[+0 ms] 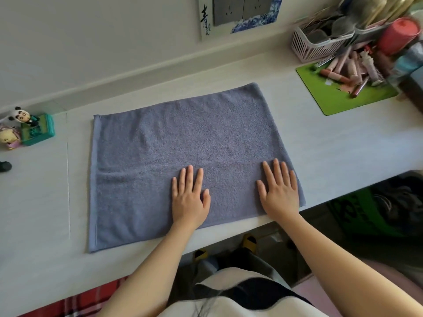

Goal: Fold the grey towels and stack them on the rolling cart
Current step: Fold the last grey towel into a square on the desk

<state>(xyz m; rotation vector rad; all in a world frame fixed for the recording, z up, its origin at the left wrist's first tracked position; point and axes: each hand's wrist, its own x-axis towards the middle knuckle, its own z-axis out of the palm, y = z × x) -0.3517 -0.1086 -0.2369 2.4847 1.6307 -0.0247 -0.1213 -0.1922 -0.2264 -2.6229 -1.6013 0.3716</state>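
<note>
Head view: our left hand (190,197) and right hand (280,191) press flat, fingers straight, on the grey towel (183,145); soft and limp, we'd pinch its corners.

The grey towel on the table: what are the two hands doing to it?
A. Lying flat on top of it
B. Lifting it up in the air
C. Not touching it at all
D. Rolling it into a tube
A: the left hand and the right hand both lie flat with straight fingers on the grey towel, which lies spread out on the table.
</note>
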